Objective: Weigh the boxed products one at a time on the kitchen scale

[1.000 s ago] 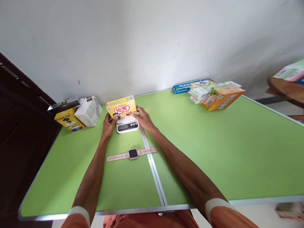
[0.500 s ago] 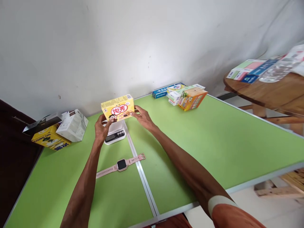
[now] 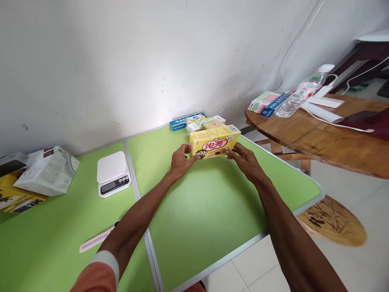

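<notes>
Both hands hold a yellow snack box (image 3: 214, 142) with red characters on its front, above the far right part of the green table (image 3: 212, 211). My left hand (image 3: 180, 160) grips the box's left end, and my right hand (image 3: 246, 159) grips its right end. A white kitchen scale (image 3: 113, 173) stands bare at the table's middle left, well away from the box. Just behind the yellow box lies a pile of boxes (image 3: 197, 120), among them a long blue one.
A pink watch strap (image 3: 95, 241) shows beside my left forearm. A white carton (image 3: 48, 171) on yellow boxes (image 3: 12, 197) sits at far left. A round wooden table (image 3: 328, 134) at right holds a bottle (image 3: 299, 93), boxes and cables. A wooden stool (image 3: 337, 221) stands below.
The yellow box was lifted off the scale and carried right towards the pile of boxes, both hands still on it. My view swung right, bringing the wooden table into sight.
</notes>
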A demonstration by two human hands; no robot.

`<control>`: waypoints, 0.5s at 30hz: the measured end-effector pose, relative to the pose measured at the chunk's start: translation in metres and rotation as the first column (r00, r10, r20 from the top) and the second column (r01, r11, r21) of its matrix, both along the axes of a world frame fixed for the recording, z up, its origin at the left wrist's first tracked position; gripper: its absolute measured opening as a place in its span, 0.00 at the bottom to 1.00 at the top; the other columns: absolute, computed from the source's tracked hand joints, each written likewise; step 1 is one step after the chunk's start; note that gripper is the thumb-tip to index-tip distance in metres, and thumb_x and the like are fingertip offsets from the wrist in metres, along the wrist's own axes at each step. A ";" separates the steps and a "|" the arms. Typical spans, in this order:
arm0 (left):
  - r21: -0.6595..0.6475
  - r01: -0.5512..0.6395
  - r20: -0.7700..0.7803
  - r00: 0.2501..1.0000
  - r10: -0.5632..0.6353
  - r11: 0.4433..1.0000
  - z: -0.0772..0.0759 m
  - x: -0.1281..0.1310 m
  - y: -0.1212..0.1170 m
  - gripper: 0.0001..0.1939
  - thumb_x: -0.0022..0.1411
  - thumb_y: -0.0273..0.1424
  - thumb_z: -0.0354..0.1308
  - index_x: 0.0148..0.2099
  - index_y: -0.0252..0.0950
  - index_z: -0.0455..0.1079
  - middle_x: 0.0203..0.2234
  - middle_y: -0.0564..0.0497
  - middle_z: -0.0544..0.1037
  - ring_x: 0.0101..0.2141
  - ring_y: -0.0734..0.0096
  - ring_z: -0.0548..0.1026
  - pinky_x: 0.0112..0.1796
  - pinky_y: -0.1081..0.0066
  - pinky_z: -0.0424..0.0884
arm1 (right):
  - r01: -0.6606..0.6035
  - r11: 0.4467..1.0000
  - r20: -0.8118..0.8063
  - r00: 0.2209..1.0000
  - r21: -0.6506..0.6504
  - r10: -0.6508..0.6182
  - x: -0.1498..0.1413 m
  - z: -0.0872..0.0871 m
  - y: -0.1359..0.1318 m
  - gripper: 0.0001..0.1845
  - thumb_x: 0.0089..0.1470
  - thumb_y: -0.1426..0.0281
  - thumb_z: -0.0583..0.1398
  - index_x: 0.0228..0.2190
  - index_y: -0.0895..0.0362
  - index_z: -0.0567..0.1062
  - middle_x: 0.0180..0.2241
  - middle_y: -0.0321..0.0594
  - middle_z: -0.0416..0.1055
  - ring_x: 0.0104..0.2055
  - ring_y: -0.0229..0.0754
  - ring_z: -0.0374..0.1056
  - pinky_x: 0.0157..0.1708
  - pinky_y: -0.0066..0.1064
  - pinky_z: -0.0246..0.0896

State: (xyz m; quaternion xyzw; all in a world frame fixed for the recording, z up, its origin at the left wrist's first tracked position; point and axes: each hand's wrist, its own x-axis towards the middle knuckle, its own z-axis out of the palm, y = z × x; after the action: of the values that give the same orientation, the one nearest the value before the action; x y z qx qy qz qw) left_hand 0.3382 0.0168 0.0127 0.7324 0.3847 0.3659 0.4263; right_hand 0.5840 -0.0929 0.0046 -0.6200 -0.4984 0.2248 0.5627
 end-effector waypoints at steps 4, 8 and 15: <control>0.019 0.031 -0.040 0.999 -0.030 0.999 -0.008 0.050 0.003 0.23 0.60 0.30 0.79 0.55 0.38 0.77 0.53 0.41 0.88 0.50 0.56 0.87 0.45 0.62 0.82 | 0.061 0.998 -0.024 0.998 0.000 -0.061 0.039 -0.011 -0.001 0.29 0.53 0.43 0.73 0.49 0.47 0.86 0.55 0.45 0.86 0.55 0.61 0.81 0.51 0.52 0.79; 0.055 -0.007 -0.089 0.996 0.011 0.998 -0.020 0.076 0.008 0.22 0.60 0.34 0.80 0.54 0.39 0.78 0.50 0.43 0.88 0.48 0.54 0.86 0.48 0.59 0.81 | 0.098 0.995 0.011 0.995 0.014 -0.098 0.058 -0.021 0.012 0.27 0.51 0.45 0.72 0.45 0.49 0.86 0.51 0.46 0.87 0.57 0.62 0.81 0.61 0.58 0.75; 0.224 -0.054 -0.285 0.951 0.118 0.973 -0.031 0.086 0.010 0.22 0.63 0.42 0.79 0.52 0.38 0.77 0.50 0.39 0.85 0.52 0.47 0.82 0.54 0.54 0.76 | 0.268 0.963 0.093 0.959 -0.006 -0.266 0.061 -0.033 0.040 0.19 0.52 0.56 0.66 0.43 0.51 0.85 0.46 0.45 0.89 0.53 0.61 0.82 0.60 0.57 0.76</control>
State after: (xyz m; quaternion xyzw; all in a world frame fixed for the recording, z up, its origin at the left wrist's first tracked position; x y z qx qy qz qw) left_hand 0.4239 0.0265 -0.0185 0.8029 0.4344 0.3096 0.2661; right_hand 0.6446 -0.0525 -0.0288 -0.6964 -0.4333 0.1228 0.5587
